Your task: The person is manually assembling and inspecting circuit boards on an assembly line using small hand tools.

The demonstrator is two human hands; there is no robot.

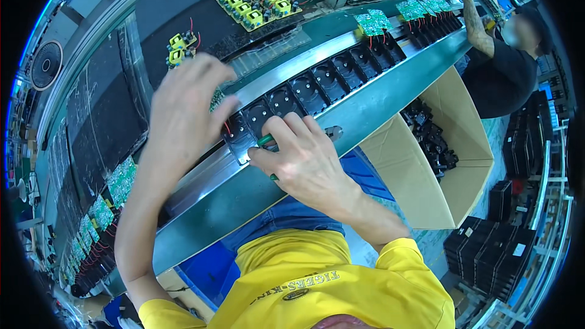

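Hands, two, apart: your right hand (308, 161) is closed around a slim green tool (266, 139), at mid-frame; your left hand (186, 106), left of centre, is blurred, thumb apart from the fingers, and whether it grips anything you cannot tell.

Item, black shell (239, 145): at mid-frame, beside your right fingertips, at the lower-left end of the row. Shallow, open-topped, probably moulded plastic; should handle light and stiff, smooth enough to skid. Best hold: the outer side walls, clear of the thin red wire (227, 128), likely its fragile point.

Item, green tool: rigid-looking, narrow; likely light, suited to your finger grip.

Item, row of black shells (308, 92): rounded recesses, small bright metal spots, running to the upper right along a shiny metal rail (207, 175).

Item, table (204, 219): smooth, green.

Item, green circuit boards (124, 180): left of frame, flat, thin, probably brittle; hold by edges.

Item, yellow-topped components (247, 12): upper centre, blocky, in ranks.

Item, cardboard box (420, 189): right, matt brown, holding glossy black parts (426, 134).
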